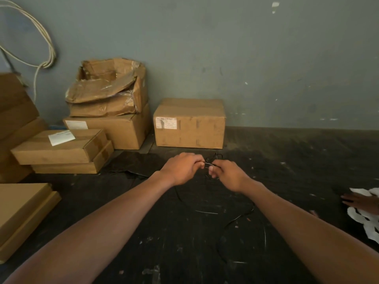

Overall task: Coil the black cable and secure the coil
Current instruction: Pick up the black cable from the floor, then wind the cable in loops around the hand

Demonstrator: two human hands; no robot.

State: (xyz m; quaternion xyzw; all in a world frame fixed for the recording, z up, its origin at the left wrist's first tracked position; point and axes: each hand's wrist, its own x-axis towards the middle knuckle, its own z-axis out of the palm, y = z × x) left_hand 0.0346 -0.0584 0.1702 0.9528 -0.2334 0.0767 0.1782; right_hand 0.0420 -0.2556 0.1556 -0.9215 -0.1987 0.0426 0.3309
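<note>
Both hands are out over the dark floor [287,160], close together, a little nearer than the sealed cardboard box [189,124] by the far wall. The left hand [180,169] is curled nearly into a fist, fingers folded in on a strand of the black cable [239,217]. The right hand [227,174] pinches the same stretch between thumb and forefinger, the other fingers loosely bent. Between the two hands a small loop shows, with a bit of cable sticking up just beyond them. How many turns are gathered there I cannot tell; black on black hides it.

The rest of the cable trails loose on the floor, curving under the right forearm and running back toward the person.

It looks thin and very light, limp enough to sag, yet springy enough that loops would likely pop open if released. The sheath seems smooth, so a slack pinch could let it slide. I'd judge the best hold is where the turns cross, one hand clamping the bundle while the other feeds in slack from the floor.

At the right edge another person's hand [359,202] rests on white paper scraps [367,222], well apart from the cable.
</note>
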